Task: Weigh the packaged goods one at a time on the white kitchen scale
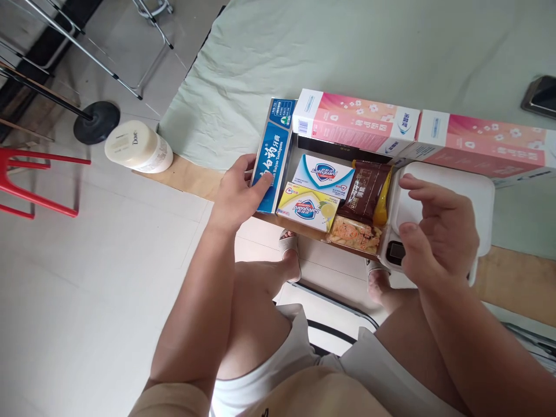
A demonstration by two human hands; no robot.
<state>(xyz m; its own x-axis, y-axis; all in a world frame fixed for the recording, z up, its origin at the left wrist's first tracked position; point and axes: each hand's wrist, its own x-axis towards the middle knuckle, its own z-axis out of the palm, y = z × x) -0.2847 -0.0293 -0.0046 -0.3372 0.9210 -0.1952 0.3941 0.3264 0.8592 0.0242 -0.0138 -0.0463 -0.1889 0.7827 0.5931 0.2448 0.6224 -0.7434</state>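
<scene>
My left hand (241, 194) has its thumb on top of a blue toothpaste box (274, 156) and its fingers round the left side. My right hand (443, 231), fingers apart and holding nothing, is over a white kitchen scale (447, 179) with a small dark display (395, 253). Between the hands lie a white-and-blue Safeguard soap box (325, 174), a yellow Safeguard soap box (308, 207), a brown snack packet (364, 191), a yellow packet (382, 200) partly beneath it, and a clear-wrapped snack (354, 234).
Two pink-and-white boxes (356, 119) (486, 142) form a row behind the small items. A Dove jar (139, 146) stands at the left table edge. The phone-like dark device (541, 95) lies far right on the green cloth (347, 46). A red stool (39, 179) is on the floor.
</scene>
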